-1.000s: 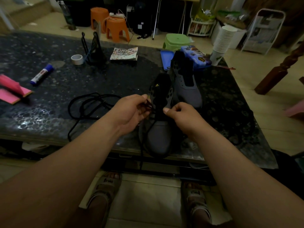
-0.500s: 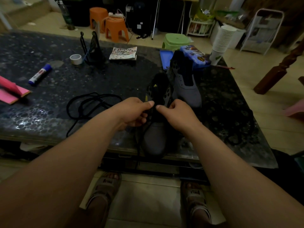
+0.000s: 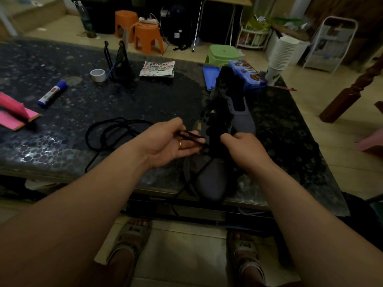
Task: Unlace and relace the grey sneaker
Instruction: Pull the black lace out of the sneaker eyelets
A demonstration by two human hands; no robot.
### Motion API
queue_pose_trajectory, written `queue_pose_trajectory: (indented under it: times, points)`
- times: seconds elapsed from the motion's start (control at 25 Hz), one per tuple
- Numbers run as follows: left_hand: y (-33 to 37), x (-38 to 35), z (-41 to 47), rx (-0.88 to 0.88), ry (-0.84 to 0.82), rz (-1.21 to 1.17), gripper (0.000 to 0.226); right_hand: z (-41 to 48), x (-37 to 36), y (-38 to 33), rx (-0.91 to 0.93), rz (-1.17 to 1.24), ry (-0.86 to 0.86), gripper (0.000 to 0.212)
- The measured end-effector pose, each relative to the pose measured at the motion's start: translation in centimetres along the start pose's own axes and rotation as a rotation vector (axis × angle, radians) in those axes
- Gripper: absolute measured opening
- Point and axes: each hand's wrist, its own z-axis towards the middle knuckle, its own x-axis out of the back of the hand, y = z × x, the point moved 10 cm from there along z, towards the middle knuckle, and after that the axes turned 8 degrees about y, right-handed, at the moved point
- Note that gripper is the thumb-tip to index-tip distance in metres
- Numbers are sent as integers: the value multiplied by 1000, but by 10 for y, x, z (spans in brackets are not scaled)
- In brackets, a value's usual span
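A grey sneaker (image 3: pixel 210 179) with a black tongue stands at the table's near edge, toe toward me. My left hand (image 3: pixel 170 141) is turned palm up just left of its tongue and pinches a black lace (image 3: pixel 191 136) that runs from the sneaker. My right hand (image 3: pixel 243 147) grips the sneaker's right side near the eyelets. A second grey sneaker (image 3: pixel 238 108) stands behind the first, without a lace. A loose black lace (image 3: pixel 109 133) lies coiled on the table to the left.
The dark pebbled table (image 3: pixel 62 146) also holds a glue stick (image 3: pixel 52 93), pink paper (image 3: pixel 14 114), a tape roll (image 3: pixel 97 75), a black stand (image 3: pixel 119 61), a patterned booklet (image 3: pixel 157 68), a blue case (image 3: pixel 246 74) and stacked paper cups (image 3: pixel 280 56). Stools stand beyond.
My left hand has turned palm up and drawn the lace out to the left of the sneaker. My right hand stays at the sneaker's right side.
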Motion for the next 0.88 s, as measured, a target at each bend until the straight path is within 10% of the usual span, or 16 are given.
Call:
queue_pose_trajectory:
  times: [0.24,0.52,0.72,0.88]
  points:
    - [-9,-2,5,-200,68,814,29,-2,-11,-5,58,-61,-20,36]
    - [24,-1,4,-240,38,51,32,2,-19,2,50,-12,-102,45]
    - [20,12,12,-312,336,430,16,1,-25,0,81,-29,-80,47]
    - [35,12,8,-391,403,613,46,-2,-24,0,63,-22,-81,46]
